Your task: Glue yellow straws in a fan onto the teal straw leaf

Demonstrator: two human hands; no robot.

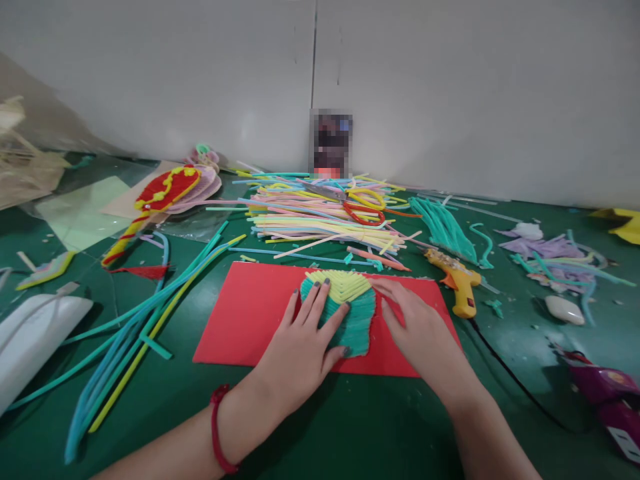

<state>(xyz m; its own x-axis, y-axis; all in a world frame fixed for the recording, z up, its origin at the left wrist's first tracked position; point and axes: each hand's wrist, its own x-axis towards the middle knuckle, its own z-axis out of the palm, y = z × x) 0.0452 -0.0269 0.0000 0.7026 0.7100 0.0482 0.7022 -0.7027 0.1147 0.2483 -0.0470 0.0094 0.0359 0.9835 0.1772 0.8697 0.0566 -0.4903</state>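
Observation:
A red card [240,317] lies flat on the table. On it rests a shield-like piece made of teal pipe cleaners [353,330], with a pale yellow V-patterned section [345,283] along its top. My left hand [305,330] lies over the piece's left side with its fingers spread, pressing it down. At the upper right edge of the piece is my right hand [417,320], its index finger touching or nearly touching the yellow corner. The right thumb is apart from that finger, and I see nothing held between them.
Behind the card is a pile of pastel pipe cleaners [320,223] with scissors [360,203] on top. A yellow glue gun [463,287] lies right, its cord running forward. Left are loose pipe cleaners [135,333], a red-and-yellow fan shape [167,190] and a white object [37,340].

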